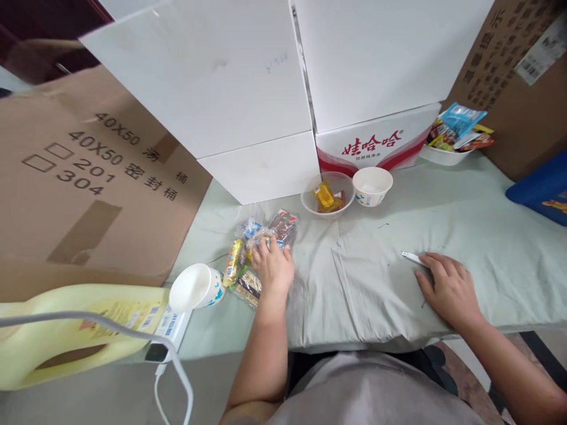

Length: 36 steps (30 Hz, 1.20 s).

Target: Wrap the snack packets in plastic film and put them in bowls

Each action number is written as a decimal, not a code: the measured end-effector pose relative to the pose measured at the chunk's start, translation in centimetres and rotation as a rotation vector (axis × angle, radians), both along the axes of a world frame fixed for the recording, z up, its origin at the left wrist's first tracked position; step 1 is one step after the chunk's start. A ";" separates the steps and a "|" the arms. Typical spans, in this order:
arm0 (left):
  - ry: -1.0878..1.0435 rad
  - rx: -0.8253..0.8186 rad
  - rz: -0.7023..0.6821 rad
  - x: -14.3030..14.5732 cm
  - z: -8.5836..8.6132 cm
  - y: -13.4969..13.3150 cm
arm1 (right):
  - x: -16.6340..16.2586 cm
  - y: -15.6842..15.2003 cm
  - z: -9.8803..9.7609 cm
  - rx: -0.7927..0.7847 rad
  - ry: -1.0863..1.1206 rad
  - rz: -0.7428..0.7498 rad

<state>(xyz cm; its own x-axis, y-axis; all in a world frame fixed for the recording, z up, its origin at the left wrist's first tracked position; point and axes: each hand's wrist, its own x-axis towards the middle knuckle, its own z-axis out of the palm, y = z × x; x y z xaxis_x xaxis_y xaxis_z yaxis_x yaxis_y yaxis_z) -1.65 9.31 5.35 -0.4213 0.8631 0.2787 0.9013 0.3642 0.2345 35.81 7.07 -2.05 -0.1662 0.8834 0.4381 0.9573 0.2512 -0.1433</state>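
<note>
My left hand reaches into a heap of wrapped snacks on the pale green cloth, fingers curled around a clear-wrapped piece. A tipped white paper cup lies just left of the heap. My right hand rests palm down on the cloth at the right, fingers over a small white pen-like object. Farther back stand a clear bowl with yellow and red packets and an upright white paper cup.
White boxes and a red-and-white carton wall the back. Cardboard leans at the left, a yellow jug and cable at front left. A white bowl of snacks and a blue box sit at the right.
</note>
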 end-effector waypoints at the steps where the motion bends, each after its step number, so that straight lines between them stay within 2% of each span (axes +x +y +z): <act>1: -0.009 -0.012 0.009 -0.3 -0.2 -0.3 | -0.1 0.0 0.0 0.003 -0.004 0.001; 3: -0.038 0.010 -0.006 -0.7 -1.0 -0.8 | -0.1 0.0 -0.1 0.008 -0.004 0.005; 6: -0.136 0.044 -0.113 -0.6 -2.2 -1.5 | 0.1 0.1 -0.1 0.010 0.006 0.010; 9: -0.221 -0.037 -0.229 -0.2 -2.6 -2.0 | 0.2 0.1 -0.2 0.017 0.010 0.014; 15: -0.165 -0.155 -0.377 0.8 -1.5 -2.8 | 0.0 0.1 0.1 0.002 0.014 0.014; 20: -0.334 -0.226 -0.520 3.4 -0.1 -3.1 | -0.1 0.0 0.4 -0.041 0.039 0.012; 22: -0.397 -0.103 -0.622 4.7 0.5 -2.9 | -0.2 0.0 0.5 -0.045 0.049 0.015; 24: -0.423 0.054 -0.788 5.8 0.6 -2.7 | -0.2 0.0 0.6 -0.047 0.054 0.016; 26: -0.406 0.125 -0.996 6.4 0.1 -2.5 | -0.2 -0.1 0.6 -0.048 0.053 0.013; 28: -0.341 0.115 -1.132 6.3 -1.1 -2.2 | -0.1 -0.1 0.6 -0.047 0.064 0.020; 30: -0.277 0.102 -1.127 5.9 -2.7 -2.0 | 0.1 -0.1 0.6 -0.043 0.090 0.037; 32: -0.270 0.116 -1.056 5.3 -4.2 -1.8 | 0.1 -0.1 0.7 -0.041 0.127 0.049; 36: -0.362 0.190 -0.963 5.0 -5.3 -1.4 | -1.8 -0.2 2.1 -0.042 0.251 0.146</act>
